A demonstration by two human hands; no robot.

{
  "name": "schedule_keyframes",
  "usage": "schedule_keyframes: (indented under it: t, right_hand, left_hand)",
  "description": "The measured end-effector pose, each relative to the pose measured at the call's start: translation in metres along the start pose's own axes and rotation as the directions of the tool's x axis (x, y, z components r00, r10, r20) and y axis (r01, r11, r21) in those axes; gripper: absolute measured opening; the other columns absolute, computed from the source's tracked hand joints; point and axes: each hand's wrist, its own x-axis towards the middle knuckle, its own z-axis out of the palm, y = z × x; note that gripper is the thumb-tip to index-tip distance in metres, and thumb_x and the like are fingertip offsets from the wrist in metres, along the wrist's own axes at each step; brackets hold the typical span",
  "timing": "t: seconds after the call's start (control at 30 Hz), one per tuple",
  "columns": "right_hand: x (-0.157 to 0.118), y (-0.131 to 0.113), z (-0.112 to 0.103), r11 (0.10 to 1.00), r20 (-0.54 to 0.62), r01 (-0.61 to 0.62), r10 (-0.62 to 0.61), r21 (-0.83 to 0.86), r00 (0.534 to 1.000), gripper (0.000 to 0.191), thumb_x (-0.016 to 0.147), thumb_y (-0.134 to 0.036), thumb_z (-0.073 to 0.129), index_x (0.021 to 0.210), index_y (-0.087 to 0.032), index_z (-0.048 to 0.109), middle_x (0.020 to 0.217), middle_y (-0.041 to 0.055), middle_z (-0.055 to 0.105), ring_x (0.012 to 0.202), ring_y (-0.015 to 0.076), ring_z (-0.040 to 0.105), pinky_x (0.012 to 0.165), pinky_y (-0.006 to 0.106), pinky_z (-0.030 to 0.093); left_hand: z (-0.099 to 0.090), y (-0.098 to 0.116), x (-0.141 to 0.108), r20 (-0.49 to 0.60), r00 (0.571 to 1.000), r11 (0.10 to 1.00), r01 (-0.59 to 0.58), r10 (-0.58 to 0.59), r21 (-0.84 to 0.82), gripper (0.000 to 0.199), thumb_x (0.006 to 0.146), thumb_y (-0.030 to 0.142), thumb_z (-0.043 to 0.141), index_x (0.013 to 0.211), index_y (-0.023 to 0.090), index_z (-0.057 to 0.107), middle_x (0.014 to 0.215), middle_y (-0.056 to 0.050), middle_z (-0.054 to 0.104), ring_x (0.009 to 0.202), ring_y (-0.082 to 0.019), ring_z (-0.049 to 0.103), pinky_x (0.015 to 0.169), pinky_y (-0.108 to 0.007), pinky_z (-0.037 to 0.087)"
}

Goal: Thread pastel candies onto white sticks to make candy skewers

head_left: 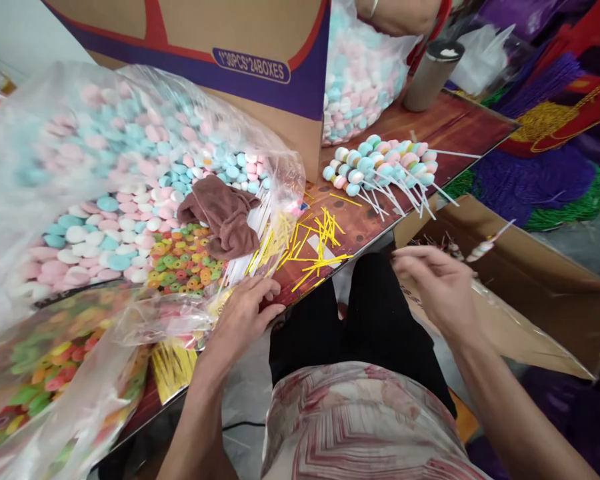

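Note:
My left hand rests on the near table edge beside the plastic bag, its thumb apart from the bent fingers and nothing seen in it. Over the near side of a cardboard box hovers my right hand, slightly blurred, fingers loosely bent and apparently empty. Just beyond it, a candy skewer on a white stick appears tilted over the box; I see no fingers around it. Yellow twist ties lie scattered before my left hand. Finished-looking candy skewers are piled at the table's right, sticks pointing toward me.
An open bag holds pastel candies, ring gummies and white sticks, with a brown cloth on top. Behind stand a large carton and a tumbler. The open cardboard box sits low at right.

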Motion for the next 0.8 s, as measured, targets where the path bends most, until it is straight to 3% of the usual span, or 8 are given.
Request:
schedule_keyframes:
  t: [0.03, 0.1, 0.2, 0.33, 0.43, 0.57, 0.7, 0.8]
  right_hand:
    - [0.001, -0.007, 0.015, 0.983, 0.119, 0.118, -0.102, -0.138, 0.988, 0.01, 0.088, -0.032, 0.067, 0.095, -0.026, 0.073, 0.085, 0.0039, 0.068, 0.075, 0.0185, 0.059, 0.07, 0.034, 0.045]
    - [0.005, -0.018, 0.044, 0.858, 0.379, 0.4, -0.27, -0.323, 0.885, 0.01, 0.092, -0.028, 0.063, 0.092, -0.024, 0.072, 0.09, 0.0049, 0.07, 0.085, 0.0201, 0.061, 0.081, 0.037, 0.044]
    - [0.018, -0.021, 0.072, 0.642, 0.585, 0.607, -0.29, -0.468, 0.758, 0.009, 0.093, -0.024, 0.061, 0.091, -0.022, 0.07, 0.093, 0.0066, 0.069, 0.085, 0.0205, 0.057, 0.081, 0.036, 0.04]
    - [0.037, -0.012, 0.08, 0.592, 0.7, 0.666, -0.225, -0.454, 0.677, 0.01, 0.094, -0.023, 0.06, 0.089, -0.021, 0.068, 0.092, 0.0056, 0.066, 0.085, 0.0199, 0.056, 0.078, 0.033, 0.038]
    - [0.05, -0.01, 0.08, 0.635, 0.791, 0.695, -0.21, -0.336, 0.574, 0.007, 0.094, -0.022, 0.06, 0.092, -0.022, 0.067, 0.091, 0.0039, 0.064, 0.086, 0.0184, 0.057, 0.075, 0.029, 0.039]
    - [0.061, -0.015, 0.083, 0.595, 0.867, 0.758, -0.193, -0.269, 0.459, 0.004, 0.091, -0.025, 0.064, 0.092, -0.022, 0.066, 0.086, 0.002, 0.062, 0.077, 0.0165, 0.055, 0.066, 0.027, 0.035]
    - [0.065, -0.018, 0.087, 0.576, 0.884, 0.782, -0.205, -0.238, 0.42, 0.009, 0.09, -0.03, 0.066, 0.09, -0.021, 0.066, 0.084, 0.0013, 0.062, 0.073, 0.0151, 0.053, 0.062, 0.027, 0.031]
    - [0.065, -0.014, 0.089, 0.588, 0.869, 0.77, -0.216, -0.248, 0.445, 0.014, 0.087, -0.034, 0.07, 0.09, -0.021, 0.066, 0.084, 0.0005, 0.062, 0.073, 0.0146, 0.054, 0.06, 0.026, 0.029]
  left_hand:
    - [0.0, 0.001, 0.001, 0.013, 1.0, 1.0, -0.026, 0.026, 0.016, 0.009, 0.087, 0.019, 0.064, 0.096, 0.021, 0.062, 0.091, -0.002, 0.065, 0.086, -0.019, 0.058, 0.078, -0.035, 0.046]
    - [0.0, 0.001, 0.001, 0.039, 0.995, 0.995, -0.09, 0.089, 0.038, 0.009, 0.09, 0.019, 0.059, 0.098, 0.022, 0.062, 0.096, -0.003, 0.066, 0.09, -0.019, 0.06, 0.08, -0.035, 0.046]
    - [0.004, 0.0, -0.003, 0.033, 0.988, 0.987, -0.155, 0.154, 0.043, 0.012, 0.094, 0.018, 0.053, 0.099, 0.022, 0.063, 0.099, -0.004, 0.066, 0.093, -0.019, 0.06, 0.085, -0.036, 0.045]
    - [0.011, -0.005, -0.006, 0.026, 0.981, 0.98, -0.191, 0.19, 0.049, 0.016, 0.098, 0.021, 0.048, 0.096, 0.021, 0.064, 0.097, -0.004, 0.067, 0.09, -0.018, 0.06, 0.087, -0.036, 0.044]
    - [0.013, -0.009, -0.001, -0.003, 0.979, 0.978, -0.202, 0.203, 0.043, 0.015, 0.097, 0.026, 0.052, 0.093, 0.021, 0.065, 0.094, -0.004, 0.067, 0.089, -0.018, 0.061, 0.082, -0.034, 0.044]
    - [0.013, -0.006, 0.009, -0.007, 0.979, 0.975, -0.204, 0.206, 0.083, 0.012, 0.094, 0.027, 0.056, 0.09, 0.021, 0.066, 0.093, -0.004, 0.067, 0.091, -0.02, 0.061, 0.082, -0.035, 0.043]
    - [0.013, 0.004, 0.016, -0.016, 0.976, 0.973, -0.214, 0.216, 0.091, 0.01, 0.094, 0.026, 0.056, 0.091, 0.022, 0.066, 0.097, -0.004, 0.068, 0.094, -0.021, 0.06, 0.086, -0.035, 0.043]
    - [0.017, 0.009, 0.022, -0.046, 0.977, 0.976, -0.203, 0.207, 0.076, 0.012, 0.094, 0.026, 0.056, 0.086, 0.021, 0.064, 0.091, -0.004, 0.067, 0.091, -0.02, 0.06, 0.086, -0.034, 0.043]
